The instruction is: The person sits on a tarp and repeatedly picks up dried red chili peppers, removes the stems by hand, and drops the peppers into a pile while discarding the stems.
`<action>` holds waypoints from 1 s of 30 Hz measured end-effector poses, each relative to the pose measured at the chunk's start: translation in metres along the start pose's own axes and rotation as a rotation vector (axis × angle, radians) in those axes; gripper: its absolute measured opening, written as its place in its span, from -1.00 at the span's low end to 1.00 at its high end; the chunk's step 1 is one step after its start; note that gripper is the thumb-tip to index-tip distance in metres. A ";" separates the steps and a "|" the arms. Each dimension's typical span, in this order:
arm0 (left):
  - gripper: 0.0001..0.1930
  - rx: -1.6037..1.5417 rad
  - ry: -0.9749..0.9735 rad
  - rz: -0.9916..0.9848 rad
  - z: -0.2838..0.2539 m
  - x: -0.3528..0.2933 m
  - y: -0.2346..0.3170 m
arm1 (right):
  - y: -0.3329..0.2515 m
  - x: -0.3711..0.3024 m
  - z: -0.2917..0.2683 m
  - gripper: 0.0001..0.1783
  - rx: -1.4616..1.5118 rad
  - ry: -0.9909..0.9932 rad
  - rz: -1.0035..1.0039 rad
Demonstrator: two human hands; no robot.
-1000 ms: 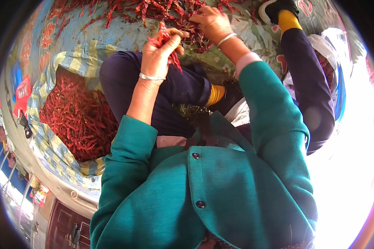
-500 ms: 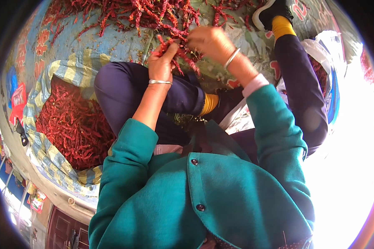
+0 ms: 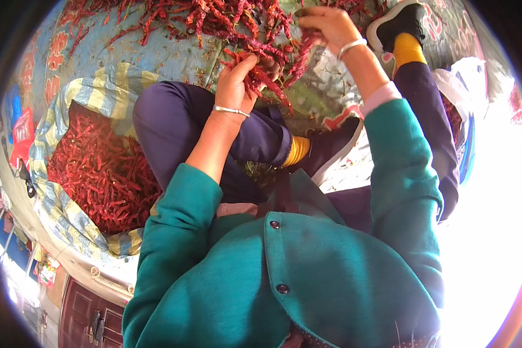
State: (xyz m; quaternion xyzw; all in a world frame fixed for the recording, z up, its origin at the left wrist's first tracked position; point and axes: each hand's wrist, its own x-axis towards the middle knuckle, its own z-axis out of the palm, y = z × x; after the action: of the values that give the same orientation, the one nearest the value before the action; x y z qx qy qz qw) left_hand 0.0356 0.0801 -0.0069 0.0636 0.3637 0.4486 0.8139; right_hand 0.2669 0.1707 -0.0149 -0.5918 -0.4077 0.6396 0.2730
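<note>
Several dried red chili peppers (image 3: pixel 261 81) stick out of my left hand (image 3: pixel 235 87), whose thumb presses on them above my bent knee. Up and to the right is my right hand (image 3: pixel 333 28), its forefingers reaching left. A blurred dried red chili pepper (image 3: pixel 300 61) hangs from under its fingers, its lower end close to the bunch in the left hand. My right thumb is mostly hidden. Just beyond both hands spreads a heap of dried red chili peppers (image 3: pixel 214 17), some still joined in clusters.
At my left, an opened checked woven sack (image 3: pixel 52 200) holds many loose chilies (image 3: pixel 101 180). A printed tarp (image 3: pixel 168 58) lies under the heap, with bits of debris. My shoe (image 3: pixel 395 26) rests at the far right, near a white sack (image 3: pixel 467 75). A brown door (image 3: pixel 81 313) stands lower left.
My right hand has moved right and up, away from the left hand, with a chili now showing below it. The left hand has shifted slightly right, still gripping the chilies.
</note>
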 end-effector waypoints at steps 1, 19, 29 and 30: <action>-0.82 0.001 0.011 0.001 0.001 0.002 -0.003 | -0.010 -0.028 0.015 -0.77 0.140 -0.075 0.075; -0.88 0.204 0.193 -0.167 0.029 -0.021 0.011 | 0.025 -0.083 -0.017 -0.80 -1.038 -0.436 -0.148; -0.87 0.197 0.032 -0.150 0.002 -0.008 -0.003 | 0.049 0.008 -0.026 -0.63 -1.013 0.632 -0.242; -0.88 0.171 0.046 -0.145 0.003 -0.008 -0.002 | 0.048 0.003 -0.026 -0.64 -0.824 0.563 -0.205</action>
State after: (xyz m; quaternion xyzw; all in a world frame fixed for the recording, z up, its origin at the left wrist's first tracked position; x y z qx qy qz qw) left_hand 0.0361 0.0737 -0.0015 0.0960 0.4231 0.3571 0.8272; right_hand 0.2979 0.1535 -0.0557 -0.7567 -0.5928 0.2111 0.1775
